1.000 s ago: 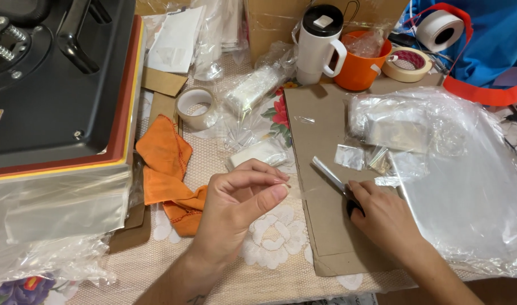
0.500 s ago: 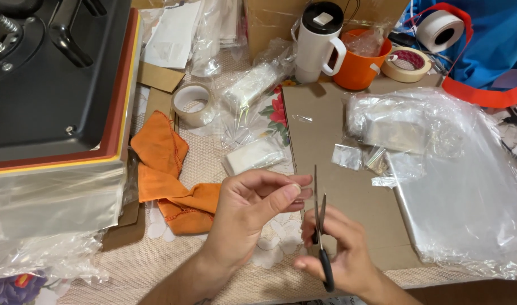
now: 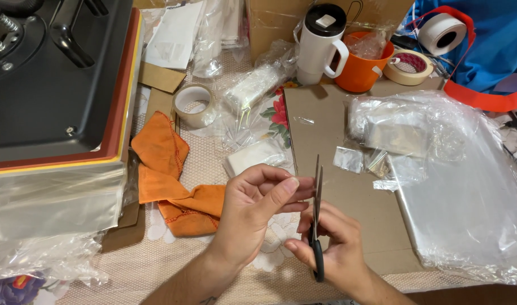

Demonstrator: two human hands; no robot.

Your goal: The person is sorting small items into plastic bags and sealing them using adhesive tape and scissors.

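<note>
Orange cloth [image 3: 174, 189]: crumpled on the lace table cover, left of both hands, touched by neither.
Roll of clear tape [image 3: 193, 105]: lying flat above the cloth, well apart from the hands.
Left hand [image 3: 257, 212]: fingers curled, thumb and forefinger pinched together at the tip beside the blades; whatever sits in that pinch is too thin or too clear to make out, perhaps a scrap of clear film.
Scissors [image 3: 316, 217]: upright in the view, long axis running from the black handle low down to the points high up, blades nearly together (only a sliver of gap between them).
Hand-to-blade relation: the left thumb tip lies just beside the blades on their left, at about mid-length, so the pinch meets the scissors sideways, across their long axis.
Right hand [image 3: 337, 254]: closed round the black handle, fingers through the loops, below and slightly right of the left hand.
Brown cardboard sheet [image 3: 349, 186]: flat under and behind the scissors.
Clear plastic bags [image 3: 456, 186]: heaped to the right, well apart from both hands.
</note>
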